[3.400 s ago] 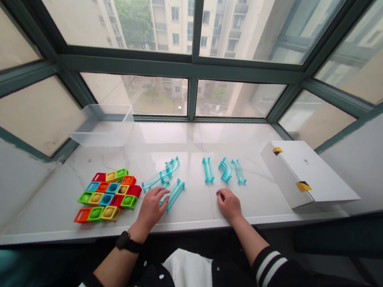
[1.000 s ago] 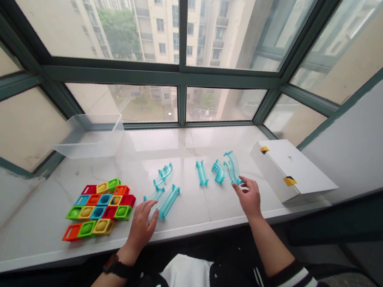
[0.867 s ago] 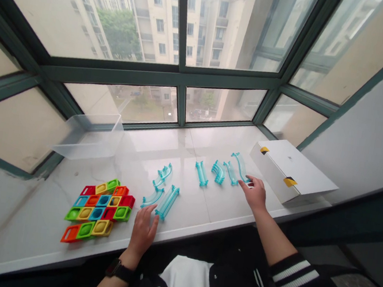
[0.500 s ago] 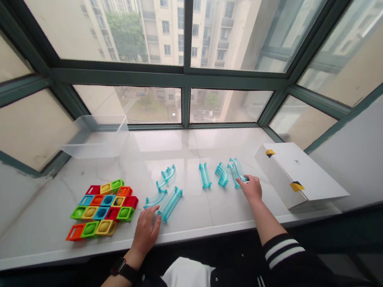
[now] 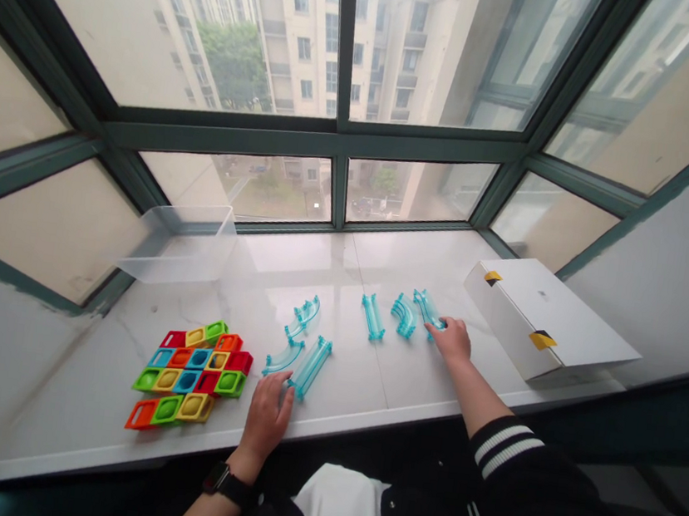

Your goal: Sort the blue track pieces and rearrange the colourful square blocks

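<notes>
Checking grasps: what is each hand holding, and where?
The right hand touches the near end of a clear blue track piece with its fingertips; whether it grips cannot be told. The left hand holds nothing.

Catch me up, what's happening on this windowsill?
One person is working with bare hands at a white stone windowsill. The right hand has its fingertips on a clear teal curved track piece. The left hand rests beside a straight clear teal track tube. Colourful square blocks lie grouped flat toward the sill's left end, with a clear plastic bin behind them. A white box sits at the right end.
</notes>
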`<action>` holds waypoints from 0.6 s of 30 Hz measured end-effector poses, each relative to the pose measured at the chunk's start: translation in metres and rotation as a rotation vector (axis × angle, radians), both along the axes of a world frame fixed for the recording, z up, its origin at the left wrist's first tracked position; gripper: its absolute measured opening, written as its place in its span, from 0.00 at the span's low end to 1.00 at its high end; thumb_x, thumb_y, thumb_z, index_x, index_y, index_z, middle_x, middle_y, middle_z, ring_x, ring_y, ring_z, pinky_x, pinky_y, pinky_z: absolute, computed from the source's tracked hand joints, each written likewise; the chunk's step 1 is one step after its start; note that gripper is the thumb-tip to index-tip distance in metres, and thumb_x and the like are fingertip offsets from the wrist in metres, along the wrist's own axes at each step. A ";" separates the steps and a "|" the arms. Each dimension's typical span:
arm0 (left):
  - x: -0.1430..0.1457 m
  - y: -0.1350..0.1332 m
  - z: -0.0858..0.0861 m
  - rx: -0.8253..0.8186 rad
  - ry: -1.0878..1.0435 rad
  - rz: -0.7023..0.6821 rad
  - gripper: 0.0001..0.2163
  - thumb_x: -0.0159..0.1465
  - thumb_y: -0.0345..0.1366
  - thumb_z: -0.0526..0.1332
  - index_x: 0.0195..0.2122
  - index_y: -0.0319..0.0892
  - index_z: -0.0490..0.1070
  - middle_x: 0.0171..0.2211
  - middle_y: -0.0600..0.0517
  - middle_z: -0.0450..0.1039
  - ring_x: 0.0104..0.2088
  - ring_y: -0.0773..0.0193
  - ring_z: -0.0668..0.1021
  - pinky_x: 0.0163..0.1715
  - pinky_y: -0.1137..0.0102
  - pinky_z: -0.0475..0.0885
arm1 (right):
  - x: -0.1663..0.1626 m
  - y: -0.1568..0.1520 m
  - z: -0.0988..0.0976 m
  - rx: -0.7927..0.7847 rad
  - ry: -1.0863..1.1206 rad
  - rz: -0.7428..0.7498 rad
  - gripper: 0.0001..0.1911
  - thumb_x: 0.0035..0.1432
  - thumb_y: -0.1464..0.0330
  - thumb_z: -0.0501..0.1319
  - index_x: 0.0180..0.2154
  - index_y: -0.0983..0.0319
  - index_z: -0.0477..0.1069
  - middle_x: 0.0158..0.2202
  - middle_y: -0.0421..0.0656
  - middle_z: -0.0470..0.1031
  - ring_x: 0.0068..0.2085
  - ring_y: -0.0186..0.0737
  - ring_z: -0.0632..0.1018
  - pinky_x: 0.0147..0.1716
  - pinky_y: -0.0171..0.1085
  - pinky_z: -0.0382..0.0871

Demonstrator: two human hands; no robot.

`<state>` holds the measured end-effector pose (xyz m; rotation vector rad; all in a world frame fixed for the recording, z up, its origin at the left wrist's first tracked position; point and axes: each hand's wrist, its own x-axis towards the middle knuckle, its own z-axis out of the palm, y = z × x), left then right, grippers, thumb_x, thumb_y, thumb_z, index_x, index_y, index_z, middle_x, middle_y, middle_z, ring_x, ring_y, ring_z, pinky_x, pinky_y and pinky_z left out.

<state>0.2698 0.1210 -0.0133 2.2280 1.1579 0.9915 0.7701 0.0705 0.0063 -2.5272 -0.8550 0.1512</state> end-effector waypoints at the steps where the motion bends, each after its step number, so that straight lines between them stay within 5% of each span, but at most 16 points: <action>1: 0.000 0.000 0.000 -0.003 -0.002 0.000 0.13 0.72 0.40 0.58 0.56 0.46 0.73 0.51 0.42 0.78 0.54 0.45 0.77 0.60 0.46 0.68 | 0.000 0.000 -0.001 0.001 -0.004 0.003 0.26 0.59 0.51 0.68 0.53 0.60 0.78 0.51 0.51 0.74 0.45 0.48 0.78 0.42 0.40 0.70; 18: 0.001 -0.001 0.002 -0.012 -0.003 -0.001 0.13 0.73 0.40 0.57 0.55 0.46 0.73 0.51 0.42 0.78 0.54 0.45 0.77 0.60 0.45 0.68 | -0.001 0.002 -0.005 0.000 -0.040 0.038 0.27 0.58 0.50 0.70 0.53 0.60 0.77 0.51 0.51 0.73 0.45 0.48 0.78 0.47 0.42 0.71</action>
